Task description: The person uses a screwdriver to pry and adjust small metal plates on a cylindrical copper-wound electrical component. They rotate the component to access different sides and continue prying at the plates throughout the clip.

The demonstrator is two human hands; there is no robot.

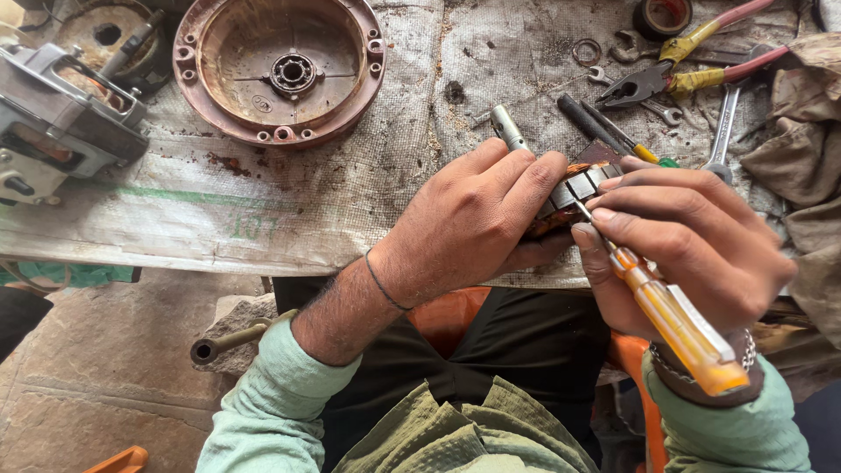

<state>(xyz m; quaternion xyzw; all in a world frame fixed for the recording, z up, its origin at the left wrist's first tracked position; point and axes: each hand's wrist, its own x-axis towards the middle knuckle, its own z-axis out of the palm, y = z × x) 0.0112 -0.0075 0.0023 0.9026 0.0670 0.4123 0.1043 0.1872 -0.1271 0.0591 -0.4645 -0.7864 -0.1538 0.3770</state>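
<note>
My left hand [473, 219] grips a small motor armature [580, 186] with copper windings and a steel shaft that sticks out past my fingers toward the bench. My right hand [692, 245] holds a screwdriver with a clear orange handle [679, 324]. Its thin blade tip rests against the armature's metal core, close to my left fingertips. Both hands hover over the near edge of the cloth-covered bench [263, 210].
A round rusty motor housing [280, 66] lies at the back. A grey motor assembly [53, 123] sits far left. Pliers with red and yellow grips [674, 74], wrenches [723, 131], a tape roll [663, 16] and crumpled rags [802, 149] crowd the right.
</note>
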